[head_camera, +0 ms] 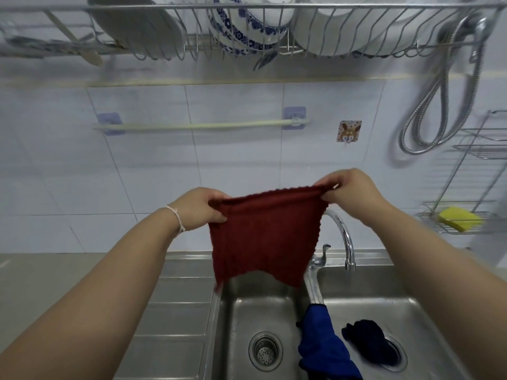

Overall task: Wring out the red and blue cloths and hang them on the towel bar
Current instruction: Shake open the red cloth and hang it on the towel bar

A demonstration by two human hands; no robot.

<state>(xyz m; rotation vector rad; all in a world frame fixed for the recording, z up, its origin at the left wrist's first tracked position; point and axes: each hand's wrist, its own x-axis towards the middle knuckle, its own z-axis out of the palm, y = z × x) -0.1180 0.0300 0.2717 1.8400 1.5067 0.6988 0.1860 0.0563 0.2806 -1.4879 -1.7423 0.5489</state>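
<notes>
Head view: you are gripping the red cloth (263,237) by its top corners, left hand (201,207) and right hand (348,192), spreading it above the sink (274,303) below the towel bar (200,126).

The red cloth (263,237) in the middle of the frame is a matt, nubbly woven fabric with a scalloped edge. The blue cloth (318,338) at lower centre looks softer, with a slight sheen. The sink (238,311) is brushed steel and the tap (347,239) is mirror-bright chrome. The towel bar (200,126) is smooth, pale and matt. The wall tiles (233,165) are glossy.
</notes>
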